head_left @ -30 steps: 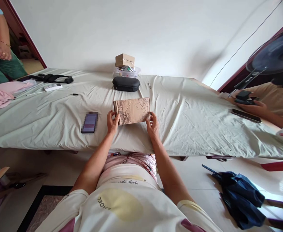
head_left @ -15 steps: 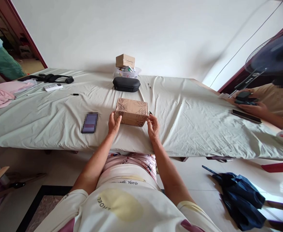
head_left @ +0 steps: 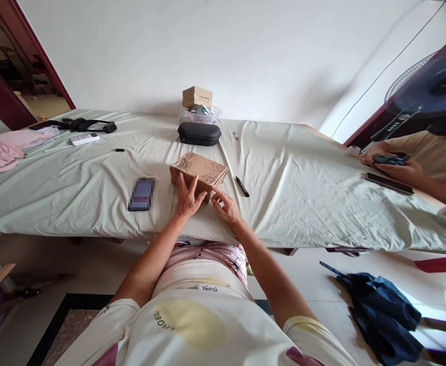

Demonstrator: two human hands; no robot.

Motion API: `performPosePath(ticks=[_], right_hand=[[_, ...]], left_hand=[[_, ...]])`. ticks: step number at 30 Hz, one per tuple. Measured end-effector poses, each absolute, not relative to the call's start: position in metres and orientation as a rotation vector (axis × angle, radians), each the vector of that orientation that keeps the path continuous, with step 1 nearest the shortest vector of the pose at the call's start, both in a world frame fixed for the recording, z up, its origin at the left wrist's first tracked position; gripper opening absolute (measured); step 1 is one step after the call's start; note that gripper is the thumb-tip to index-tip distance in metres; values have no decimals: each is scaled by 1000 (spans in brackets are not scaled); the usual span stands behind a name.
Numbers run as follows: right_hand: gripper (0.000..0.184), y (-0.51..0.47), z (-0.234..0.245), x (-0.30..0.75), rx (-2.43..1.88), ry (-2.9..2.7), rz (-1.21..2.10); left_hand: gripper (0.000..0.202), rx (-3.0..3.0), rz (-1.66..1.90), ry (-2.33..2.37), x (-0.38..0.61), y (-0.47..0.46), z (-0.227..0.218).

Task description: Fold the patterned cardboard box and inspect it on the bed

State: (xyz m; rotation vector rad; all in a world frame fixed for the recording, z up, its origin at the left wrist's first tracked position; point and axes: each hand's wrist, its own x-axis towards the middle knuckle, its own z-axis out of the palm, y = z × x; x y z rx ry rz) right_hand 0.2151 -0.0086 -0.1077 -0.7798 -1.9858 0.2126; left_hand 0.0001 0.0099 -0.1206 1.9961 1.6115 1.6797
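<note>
A brown cardboard box [head_left: 202,166] with dark looping drawings on its top and sides rests on the cloth, turned at an angle to me. My left hand [head_left: 188,198] lies against its front side with fingers spread. At the near right corner, my right hand [head_left: 226,206] touches the box with bent fingertips, thumb and index finger apart. A black marker [head_left: 242,186] lies uncapped just right of the box. Left of the box is a phone [head_left: 141,194] with a blurred screen.
A black hard case [head_left: 199,133] sits behind the box, before a clear plastic tub [head_left: 217,113] with a small carton [head_left: 197,96] on it. A small black cap [head_left: 120,150], black straps [head_left: 82,124] and pink cloth [head_left: 2,152] lie left. Another person's hands [head_left: 402,170] hold a dark device at right.
The box has turned and shifted slightly left. My right hand moved from its right side to the near corner; my left hand spread on its front. The person at far left has left the view.
</note>
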Motion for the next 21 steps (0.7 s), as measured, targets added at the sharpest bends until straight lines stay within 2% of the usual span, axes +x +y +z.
performPosePath(ticks=[2, 7, 10, 15, 21], right_hand=[[51, -8, -110, 213, -772, -1996, 207], [47, -7, -111, 212, -848, -1988, 161], [45, -9, -109, 213, -923, -2006, 123], [51, -6, -110, 217, -1043, -1886, 149], [57, 6, -114, 232, -1243, -1468, 197]], left_hand=[[84, 2102, 1625, 1530, 3, 7, -118], [101, 2146, 1612, 1505, 5, 5, -115], [105, 2138, 1628, 1498, 5, 6, -114], [98, 2140, 1691, 1450, 3, 9, -118], [87, 2236, 1681, 1320, 3, 11, -125]])
